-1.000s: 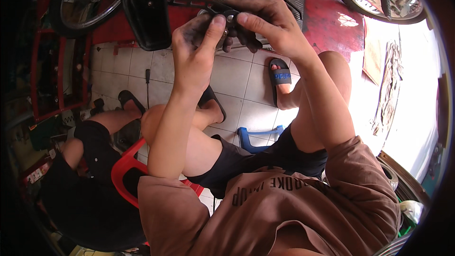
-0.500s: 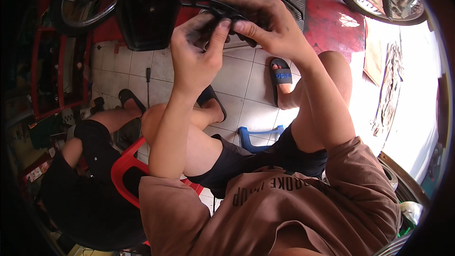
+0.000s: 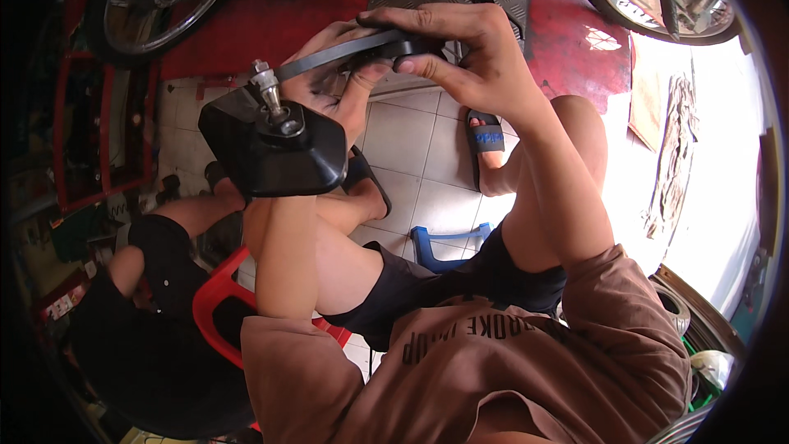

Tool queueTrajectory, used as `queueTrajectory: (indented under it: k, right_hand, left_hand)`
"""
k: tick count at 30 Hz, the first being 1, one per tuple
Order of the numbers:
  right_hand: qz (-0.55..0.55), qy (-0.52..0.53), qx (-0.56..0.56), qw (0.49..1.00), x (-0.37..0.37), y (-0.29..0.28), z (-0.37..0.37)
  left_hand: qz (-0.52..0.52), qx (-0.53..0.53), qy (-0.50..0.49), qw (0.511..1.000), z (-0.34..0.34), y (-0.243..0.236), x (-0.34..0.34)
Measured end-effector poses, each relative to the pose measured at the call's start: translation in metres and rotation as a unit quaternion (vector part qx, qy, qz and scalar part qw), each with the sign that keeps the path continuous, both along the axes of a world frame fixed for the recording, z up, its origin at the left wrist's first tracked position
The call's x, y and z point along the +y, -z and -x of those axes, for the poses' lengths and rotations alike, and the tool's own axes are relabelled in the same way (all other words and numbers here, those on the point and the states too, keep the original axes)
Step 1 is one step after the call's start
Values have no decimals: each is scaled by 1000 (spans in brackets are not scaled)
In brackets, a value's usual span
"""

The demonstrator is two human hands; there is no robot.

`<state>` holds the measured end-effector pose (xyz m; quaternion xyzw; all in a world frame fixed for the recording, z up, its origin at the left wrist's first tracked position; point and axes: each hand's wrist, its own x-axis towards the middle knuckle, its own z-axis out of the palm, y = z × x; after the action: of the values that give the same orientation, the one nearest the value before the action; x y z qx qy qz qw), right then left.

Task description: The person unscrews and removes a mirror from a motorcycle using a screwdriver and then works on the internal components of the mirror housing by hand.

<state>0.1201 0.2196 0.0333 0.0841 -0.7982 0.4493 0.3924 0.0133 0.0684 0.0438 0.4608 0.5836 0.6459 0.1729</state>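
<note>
A black motorcycle side mirror [image 3: 296,160] hangs out to the left of my hands, its back toward me, with a metal bolt [image 3: 266,86] standing up from it. Its curved dark stem [image 3: 337,51] runs right into my fingers. Pinched around the stem's far end is my right hand [image 3: 485,53], thumb below and fingers above. My left hand [image 3: 352,107] is closed on the same part, its fingers partly hidden behind the stem. The mirror covers part of my left wrist. Dark smudges mark both hands.
Motorcycle wheels stand at the far left [image 3: 152,12] and far right [image 3: 657,8]. A blue stool [image 3: 436,259] is between my legs. Someone in dark clothes [image 3: 156,345] sits at my left near a red chair [image 3: 215,304]. A red cabinet [image 3: 103,123] stands beyond.
The mirror has flipped from its face to its back and swung down toward me, bringing the bolt into sight. My hands have turned with it, still on the stem.
</note>
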Motion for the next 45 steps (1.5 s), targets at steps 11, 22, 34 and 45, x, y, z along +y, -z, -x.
queueTrajectory:
  k: [11, 22, 34, 45]
  right_hand:
    - [14, 20, -177, 984, 6, 16, 6]
    - [228, -69, -294, 926, -1, 9, 3]
    - [226, -21, -247, 942, -6, 8, 5]
    - [175, 61, -201, 962, -26, -11, 10]
  left_hand:
    - [186, 82, -13, 979, 24, 10, 13]
    - [220, 74, 16, 972, 33, 6, 20]
    - [118, -45, -23, 992, 26, 17, 17]
    - [120, -223, 35, 967, 34, 18, 12]
